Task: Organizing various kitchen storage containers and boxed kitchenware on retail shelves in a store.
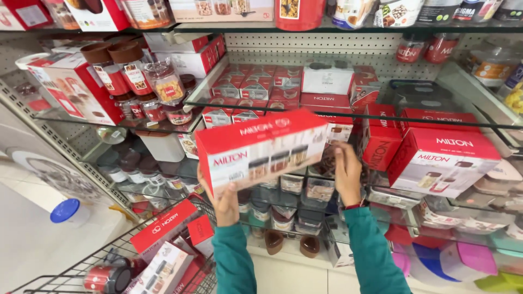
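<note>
Teal sleeves point(376, 256) raised, left hand point(226, 202) and right hand point(347, 175) clamped on red box point(260, 148) ends above wire cart point(136, 256), liable to slip onto glass shelf point(479, 122) if grip loosened.

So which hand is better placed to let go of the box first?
Probably the right hand: it only steadies the red box's end, while the left hand props it from underneath.

Counts in view
Two hands showing; two brown-lidded tall clear jars point(117, 69) standing together; one blue-lidded round plastic container point(66, 211) sitting apart.
</note>
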